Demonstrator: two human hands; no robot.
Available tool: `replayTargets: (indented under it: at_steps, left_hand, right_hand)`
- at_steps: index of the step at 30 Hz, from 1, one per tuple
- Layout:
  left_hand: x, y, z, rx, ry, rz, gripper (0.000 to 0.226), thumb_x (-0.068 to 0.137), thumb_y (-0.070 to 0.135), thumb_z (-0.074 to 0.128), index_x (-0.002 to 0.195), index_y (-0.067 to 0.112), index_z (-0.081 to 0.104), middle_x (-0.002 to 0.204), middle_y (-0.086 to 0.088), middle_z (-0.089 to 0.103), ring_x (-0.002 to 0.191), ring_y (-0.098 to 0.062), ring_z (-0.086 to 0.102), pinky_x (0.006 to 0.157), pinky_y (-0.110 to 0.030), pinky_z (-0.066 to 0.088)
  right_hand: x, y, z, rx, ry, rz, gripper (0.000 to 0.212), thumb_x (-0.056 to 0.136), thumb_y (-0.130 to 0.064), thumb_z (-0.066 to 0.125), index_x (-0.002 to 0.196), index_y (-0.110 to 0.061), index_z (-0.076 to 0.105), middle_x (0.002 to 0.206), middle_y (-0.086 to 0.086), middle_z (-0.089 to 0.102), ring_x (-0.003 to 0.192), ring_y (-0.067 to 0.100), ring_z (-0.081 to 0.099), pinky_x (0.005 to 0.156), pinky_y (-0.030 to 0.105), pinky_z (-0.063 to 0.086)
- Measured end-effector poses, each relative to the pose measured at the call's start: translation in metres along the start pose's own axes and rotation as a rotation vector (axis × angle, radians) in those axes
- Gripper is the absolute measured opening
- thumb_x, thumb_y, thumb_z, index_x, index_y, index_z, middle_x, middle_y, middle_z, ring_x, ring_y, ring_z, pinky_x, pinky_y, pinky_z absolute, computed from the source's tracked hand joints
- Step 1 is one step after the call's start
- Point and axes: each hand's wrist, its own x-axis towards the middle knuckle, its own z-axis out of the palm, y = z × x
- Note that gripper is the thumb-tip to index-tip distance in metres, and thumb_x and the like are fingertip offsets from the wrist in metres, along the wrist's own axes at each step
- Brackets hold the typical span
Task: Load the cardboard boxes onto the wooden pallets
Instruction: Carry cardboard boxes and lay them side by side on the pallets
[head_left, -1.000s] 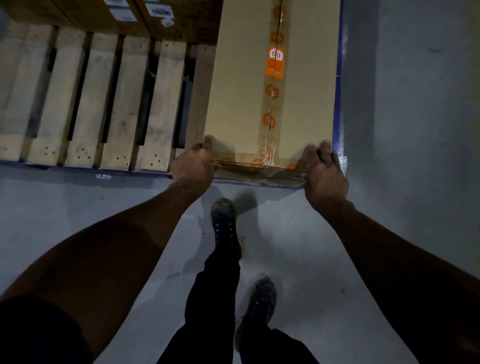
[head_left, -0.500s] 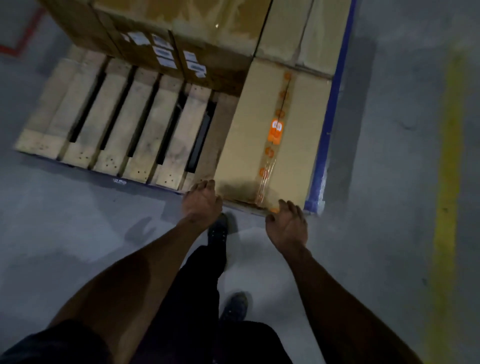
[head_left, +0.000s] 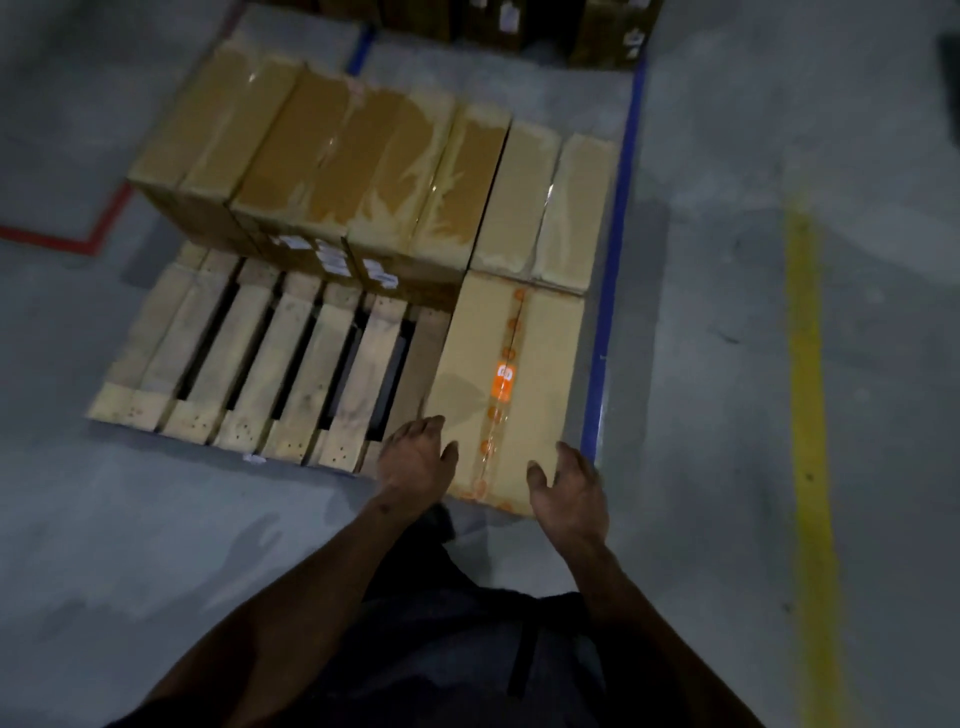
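Grey concrete floor (head_left: 156, 545) carried painted lines — a blue line (head_left: 613, 260) along the right of the pallet, a yellow line (head_left: 805, 389) further right, a red line (head_left: 67, 236) at the left. On the pale wooden slatted pallet (head_left: 249, 374) a row of brown cardboard boxes under clear tape (head_left: 337, 156) filled the far half. One long tan cardboard box with orange printed tape (head_left: 514, 384) lay on the near right corner, touching that row. Both hands hovered at its near end with fingers spread and loose, holding nothing: the left hand (head_left: 415, 462) by the left corner, the right hand (head_left: 569, 493) over the right corner.
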Motion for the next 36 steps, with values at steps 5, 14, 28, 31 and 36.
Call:
replayTargets:
  at_steps: [5,14,28,31,36]
  left_hand:
    - [0.009,0.071,-0.005,0.015,-0.004,0.037,0.05,0.096,0.041,0.048,0.137,0.013,0.052,0.134,-0.01,0.059,0.124,-0.029,0.053,0.102,-0.037,0.043]
    - [0.033,0.244,0.049,-0.044,0.16,-0.114,0.05,0.089,0.043,0.049,0.12,0.007,0.065,0.11,-0.019,0.069,0.1,-0.038,0.065,0.086,-0.044,0.052]
    - [0.123,0.429,0.031,-0.084,0.137,-0.164,0.041,0.094,0.044,0.043,0.118,0.016,0.06,0.11,-0.008,0.067,0.103,-0.027,0.063,0.087,-0.035,0.048]
    - [0.179,0.442,0.035,-0.099,0.12,-0.214,0.045,0.092,0.049,0.037,0.113,0.018,0.061,0.106,-0.004,0.066,0.1,-0.027,0.063,0.085,-0.035,0.05]
    - [0.29,0.461,0.027,-0.192,0.09,-0.259,0.047,0.09,0.047,0.035,0.115,0.015,0.059,0.109,-0.009,0.068,0.103,-0.031,0.064,0.086,-0.037,0.049]
  right_hand:
    - [0.039,0.056,-0.057,0.1,0.061,0.075,0.072,0.078,-0.063,0.039,0.129,-0.015,0.056,0.123,0.009,0.064,0.115,0.028,0.057,0.097,0.046,0.05]
    - [0.134,0.192,-0.182,-0.033,-0.033,-0.06,0.063,0.095,-0.047,0.053,0.147,-0.012,0.043,0.144,0.011,0.051,0.134,0.029,0.043,0.11,0.037,0.038]
    - [0.276,0.23,-0.341,-0.052,0.009,-0.168,0.065,0.097,-0.047,0.051,0.152,-0.016,0.036,0.153,0.007,0.042,0.142,0.025,0.034,0.115,0.04,0.032]
    - [0.331,0.216,-0.353,-0.072,-0.01,-0.191,0.064,0.097,-0.046,0.051,0.151,-0.015,0.038,0.151,0.007,0.045,0.14,0.025,0.035,0.114,0.039,0.032]
    - [0.444,0.17,-0.373,-0.145,-0.057,-0.259,0.064,0.096,-0.044,0.052,0.151,-0.013,0.038,0.151,0.008,0.045,0.14,0.025,0.036,0.114,0.038,0.032]
